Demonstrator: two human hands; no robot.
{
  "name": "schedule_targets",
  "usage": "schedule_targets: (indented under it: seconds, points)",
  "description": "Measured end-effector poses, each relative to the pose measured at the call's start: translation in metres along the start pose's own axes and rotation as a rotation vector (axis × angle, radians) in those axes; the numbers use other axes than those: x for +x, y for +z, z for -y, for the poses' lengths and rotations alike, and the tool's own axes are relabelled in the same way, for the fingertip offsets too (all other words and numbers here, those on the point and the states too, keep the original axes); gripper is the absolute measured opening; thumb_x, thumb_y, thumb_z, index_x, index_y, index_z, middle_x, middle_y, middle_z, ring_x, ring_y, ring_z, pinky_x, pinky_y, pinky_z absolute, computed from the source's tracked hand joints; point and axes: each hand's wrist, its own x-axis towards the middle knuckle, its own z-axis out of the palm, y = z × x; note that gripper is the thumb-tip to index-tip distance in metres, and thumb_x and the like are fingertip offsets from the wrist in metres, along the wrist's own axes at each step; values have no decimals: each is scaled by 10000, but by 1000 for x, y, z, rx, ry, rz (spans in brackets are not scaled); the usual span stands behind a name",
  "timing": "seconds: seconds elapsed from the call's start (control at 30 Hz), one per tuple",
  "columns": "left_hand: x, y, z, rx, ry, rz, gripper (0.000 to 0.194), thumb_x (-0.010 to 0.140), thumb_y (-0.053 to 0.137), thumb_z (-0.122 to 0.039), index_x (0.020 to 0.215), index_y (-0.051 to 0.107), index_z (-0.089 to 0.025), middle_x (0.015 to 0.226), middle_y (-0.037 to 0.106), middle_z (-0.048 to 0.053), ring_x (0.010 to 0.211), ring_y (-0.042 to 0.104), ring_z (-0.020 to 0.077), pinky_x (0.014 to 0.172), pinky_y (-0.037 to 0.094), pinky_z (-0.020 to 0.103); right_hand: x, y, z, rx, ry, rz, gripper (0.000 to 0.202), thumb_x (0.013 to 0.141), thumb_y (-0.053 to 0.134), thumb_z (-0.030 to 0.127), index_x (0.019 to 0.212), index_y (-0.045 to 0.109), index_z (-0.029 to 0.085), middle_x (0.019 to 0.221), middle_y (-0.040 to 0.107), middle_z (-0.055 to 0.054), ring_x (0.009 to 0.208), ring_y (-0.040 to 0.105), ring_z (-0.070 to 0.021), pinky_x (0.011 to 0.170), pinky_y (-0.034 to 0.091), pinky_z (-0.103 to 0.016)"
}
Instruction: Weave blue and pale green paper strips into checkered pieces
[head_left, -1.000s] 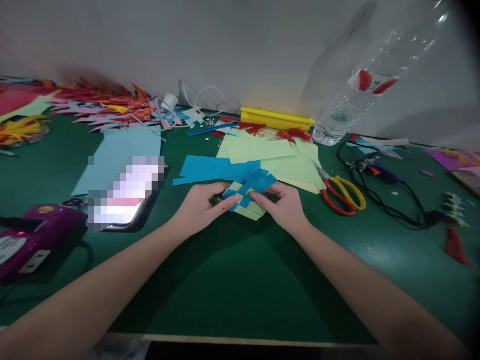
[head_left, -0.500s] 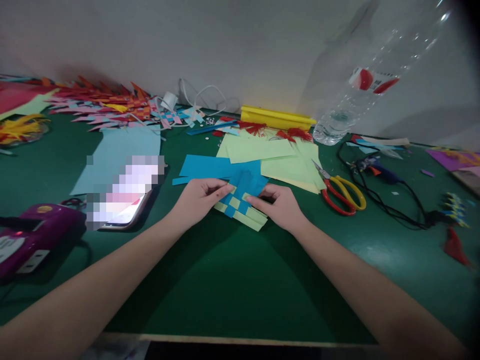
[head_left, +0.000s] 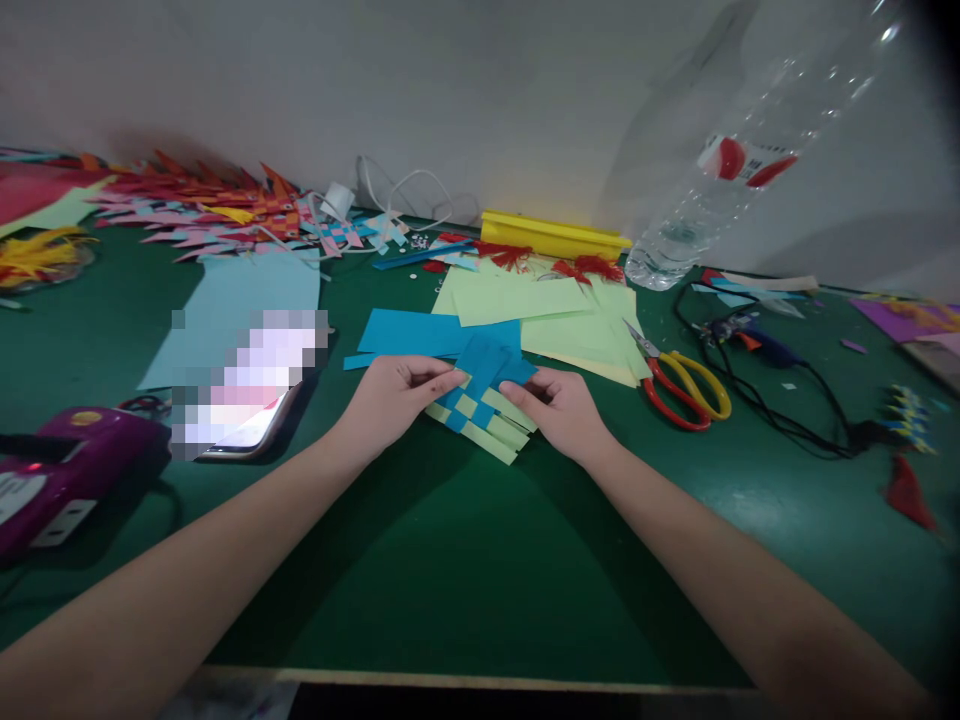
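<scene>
Our left hand (head_left: 401, 400) and right hand (head_left: 559, 408) pinch the paper weave (head_left: 466, 405); near-side green tails (head_left: 508, 431) splay wider than a second ago, seemingly easier to adjust.

Decent room to pass over the near desk (head_left: 480, 570), but the left hand (head_left: 396, 398), right hand (head_left: 568, 410) and woven paper (head_left: 466, 406) block straight ahead. Phone (head_left: 251, 395)'s in the way left, scissors (head_left: 661, 362) and bottle (head_left: 750, 165) right.

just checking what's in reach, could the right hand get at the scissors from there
Probably yes: the scissors lie to the right of the right hand, handles uncovered, with nothing standing between. It would first have to let go of the woven paper.
</scene>
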Motion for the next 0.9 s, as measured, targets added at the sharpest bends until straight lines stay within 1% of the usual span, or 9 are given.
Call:
schedule_targets:
  seconds: [0.13,0.2,0.3,0.4,0.57,0.67,0.8,0.83,0.9]
  points:
    - [0,0,0,-10,-7,-6,244,772,659,-414,832,746,-193,762,704,14,669,597,132,582,447,209,0,0,-1,-33,4,-26,411,821,573,494,569,508,176,536,399,46,488,344,-75,475,287,-232]
    - [0,0,1,-8,-8,1,247,774,657,-416,836,746,-194,775,708,17,679,601,136,589,448,212,0,0,-1,-46,8,-33,409,818,576,494,569,523,174,534,408,43,485,340,-76,469,280,-234]
    - [2,1,3,4,0,17,257,771,656,-424,859,743,-198,823,713,21,713,607,148,605,448,221,1,0,-1,-11,7,-12,354,822,575,486,654,609,176,567,502,26,505,417,-88,483,324,-234]
    - [1,1,4,25,9,37,265,771,650,-433,858,741,-199,829,708,22,695,594,151,582,433,229,1,0,0,42,1,31,290,836,568,461,802,677,194,686,623,1,584,527,-111,534,395,-238]
    - [0,0,1,41,13,105,282,794,622,-444,825,725,-183,682,642,-1,544,488,104,490,351,218,1,-1,0,28,19,57,288,831,577,452,797,685,187,675,638,-5,584,548,-123,530,403,-245]
    - [0,0,0,48,29,77,286,794,620,-448,783,711,-177,636,607,-8,532,468,99,483,336,213,1,0,1,81,28,53,279,833,574,454,847,680,196,734,651,-11,625,566,-128,559,421,-250]
    - [0,0,-2,46,26,16,246,786,633,-409,777,720,-180,690,652,6,625,546,127,559,404,215,0,1,2,63,31,6,324,797,607,483,673,603,184,585,528,20,529,461,-100,499,362,-239]
    - [0,0,-2,45,23,-3,243,782,636,-407,776,722,-180,696,659,8,643,558,134,572,413,216,0,1,2,57,30,17,332,789,615,486,655,585,184,574,506,23,523,444,-97,494,354,-238]
    - [-1,0,-3,49,19,-46,254,780,638,-418,778,722,-179,705,666,10,654,564,140,572,417,218,1,1,3,60,23,48,320,782,624,482,673,585,183,609,518,17,548,454,-99,510,366,-238]
